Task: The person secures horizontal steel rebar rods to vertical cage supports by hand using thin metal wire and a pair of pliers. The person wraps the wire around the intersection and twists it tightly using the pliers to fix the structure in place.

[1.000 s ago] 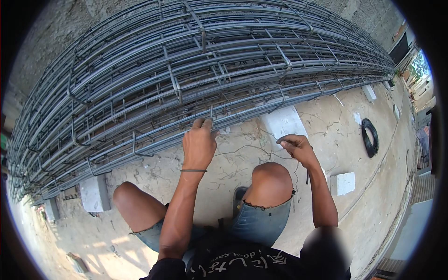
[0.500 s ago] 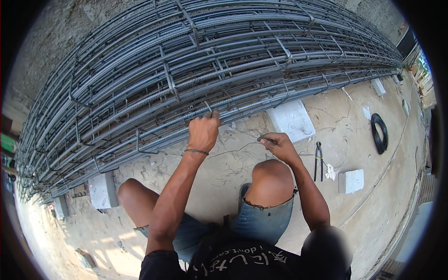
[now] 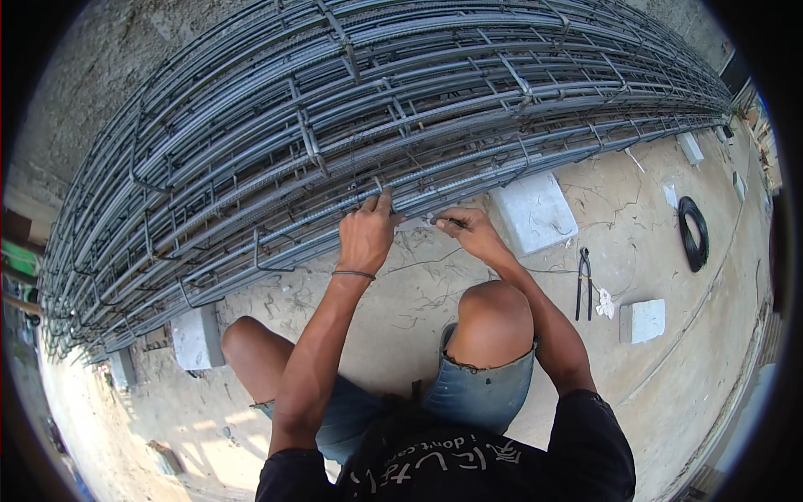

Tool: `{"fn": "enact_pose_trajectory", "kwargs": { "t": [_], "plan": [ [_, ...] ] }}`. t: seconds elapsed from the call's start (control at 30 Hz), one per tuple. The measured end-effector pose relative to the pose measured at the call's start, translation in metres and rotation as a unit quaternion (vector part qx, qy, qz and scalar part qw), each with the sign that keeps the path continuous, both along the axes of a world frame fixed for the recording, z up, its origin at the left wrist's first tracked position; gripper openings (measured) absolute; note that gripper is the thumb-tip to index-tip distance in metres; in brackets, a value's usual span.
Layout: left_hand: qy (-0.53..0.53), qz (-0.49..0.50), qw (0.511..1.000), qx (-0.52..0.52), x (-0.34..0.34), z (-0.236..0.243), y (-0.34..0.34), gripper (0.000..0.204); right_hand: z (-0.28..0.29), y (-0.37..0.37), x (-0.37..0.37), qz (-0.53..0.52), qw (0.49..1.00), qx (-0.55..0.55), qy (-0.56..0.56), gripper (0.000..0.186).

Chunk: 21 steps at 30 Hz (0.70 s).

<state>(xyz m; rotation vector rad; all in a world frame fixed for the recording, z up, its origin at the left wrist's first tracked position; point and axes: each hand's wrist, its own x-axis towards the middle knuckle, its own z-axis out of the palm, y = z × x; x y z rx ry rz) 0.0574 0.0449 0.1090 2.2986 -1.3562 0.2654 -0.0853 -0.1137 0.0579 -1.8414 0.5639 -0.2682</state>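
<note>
A large stack of grey steel rebar cages [image 3: 276, 138] stretches across the far side. At its near lower edge, my left hand [image 3: 368, 233] is closed on a rebar, its fingertips among the bars. Just to the right, my right hand [image 3: 470, 232] pinches a thin dark tie wire [image 3: 434, 219] close to the lowest bars. Exactly where the wire's end meets the bars is too small to make out. Cutting nippers [image 3: 584, 284] with dark handles lie on the floor to the right of my right forearm.
White blocks [image 3: 535, 213] sit under the cages, another [image 3: 196, 337] at the left. A loose block [image 3: 643, 321] and a black wire coil [image 3: 693, 234] lie to the right. Wire scraps litter the concrete floor [image 3: 418, 293]. My bent knees [image 3: 493, 322] are below my hands.
My right hand has moved up and left with the wire, closer to the bars and my left hand. The left hand stays at the rebar.
</note>
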Motion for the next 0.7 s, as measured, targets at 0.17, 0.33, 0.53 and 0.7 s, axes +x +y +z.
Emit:
{"fn": "enact_pose_trajectory", "kwargs": {
  "t": [0.17,0.33,0.53,0.7],
  "plan": [
    [-0.024,-0.004,0.999,0.031,0.000,0.006,0.004,0.051,0.000,0.003,0.023,0.029,0.999,0.028,-0.023,0.021],
    [-0.074,-0.052,0.995,-0.032,0.001,0.023,0.011,0.039,-0.010,-0.007,0.024,0.040,0.995,0.087,-0.041,0.019],
    [-0.054,-0.023,0.995,-0.078,-0.004,0.023,0.027,0.022,-0.028,0.001,0.042,0.048,0.986,0.144,-0.061,0.019],
    [-0.119,-0.029,0.992,0.021,-0.004,0.014,0.026,0.034,-0.033,0.004,0.052,0.034,0.988,0.132,-0.070,0.022]
  ]
}}
